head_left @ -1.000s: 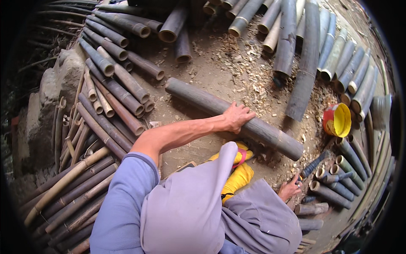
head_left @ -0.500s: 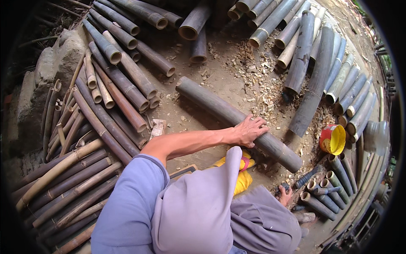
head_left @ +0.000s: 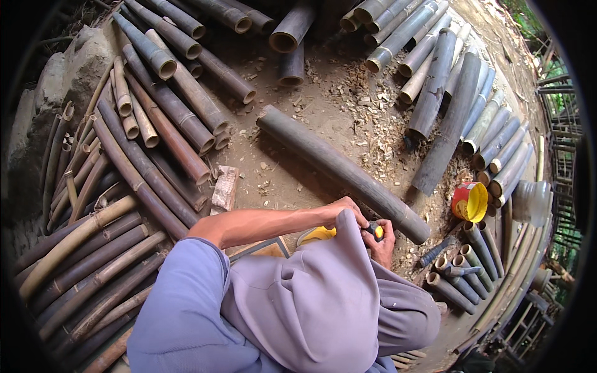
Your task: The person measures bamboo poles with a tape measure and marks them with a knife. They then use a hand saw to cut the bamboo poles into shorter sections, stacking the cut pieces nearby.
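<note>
Gripping | left hand [head_left: 341,210] and right hand [head_left: 381,239] both clenched on black-yellow tool handle [head_left: 374,230] | beside bamboo pole [head_left: 339,169]

Soft, even daylight, overcast feel. Brightest top right, where the green foliage [head_left: 528,12] blows out a bit. Shadows short and diffuse, e.g. just under the long bamboo pole [head_left: 342,171]. Dark vignette ring all round, heaviest on the left. Strong fisheye bending near the rim: the fence [head_left: 559,143] bows. Centre sharp, edges smeared. No glare; yellow bucket [head_left: 471,202] saturated.
</note>
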Demonstrator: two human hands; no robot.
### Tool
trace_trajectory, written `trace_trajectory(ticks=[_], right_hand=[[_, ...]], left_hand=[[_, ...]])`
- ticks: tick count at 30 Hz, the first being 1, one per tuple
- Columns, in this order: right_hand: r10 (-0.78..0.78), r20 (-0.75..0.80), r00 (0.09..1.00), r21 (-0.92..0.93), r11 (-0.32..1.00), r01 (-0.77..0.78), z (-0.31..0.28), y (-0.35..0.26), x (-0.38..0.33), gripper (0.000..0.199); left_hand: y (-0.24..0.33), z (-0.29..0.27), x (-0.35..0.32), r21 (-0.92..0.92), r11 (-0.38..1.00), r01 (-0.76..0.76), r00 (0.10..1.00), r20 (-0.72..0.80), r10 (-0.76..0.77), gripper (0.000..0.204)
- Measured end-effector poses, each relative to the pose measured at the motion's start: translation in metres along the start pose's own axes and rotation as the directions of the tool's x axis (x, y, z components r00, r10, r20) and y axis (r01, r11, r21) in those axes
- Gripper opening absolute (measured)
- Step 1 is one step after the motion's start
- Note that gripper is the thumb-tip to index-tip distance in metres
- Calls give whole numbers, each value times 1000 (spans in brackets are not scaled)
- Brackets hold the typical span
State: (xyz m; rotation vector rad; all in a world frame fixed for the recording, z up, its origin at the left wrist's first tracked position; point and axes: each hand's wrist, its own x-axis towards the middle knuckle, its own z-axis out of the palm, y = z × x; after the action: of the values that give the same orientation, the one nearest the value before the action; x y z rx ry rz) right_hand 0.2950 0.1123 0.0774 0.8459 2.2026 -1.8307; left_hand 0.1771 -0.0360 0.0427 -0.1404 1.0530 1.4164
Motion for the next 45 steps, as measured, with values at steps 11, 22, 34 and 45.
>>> trace_trajectory(ticks=[11,22,34,45], right_hand=[[-197,-209,958,-122,977,174,15,13,-2,39],[99,-95,991,564,825,-29,9,22,1,47],[-81,-263,961,-568,818,-87,-22,49,3,53],[-273,-347,897,-643,766,-16,-22,21,16,53]], left_hand=[[-50,-6,2,-210,973,100,993,85,-83,34],[-45,5,8,204,870,-449,873,-104,476,24],[-18,-73,-29,26,856,-516,767,-431,475,5],[40,-286,-45,373,719,-586,74,-859,506,8]])
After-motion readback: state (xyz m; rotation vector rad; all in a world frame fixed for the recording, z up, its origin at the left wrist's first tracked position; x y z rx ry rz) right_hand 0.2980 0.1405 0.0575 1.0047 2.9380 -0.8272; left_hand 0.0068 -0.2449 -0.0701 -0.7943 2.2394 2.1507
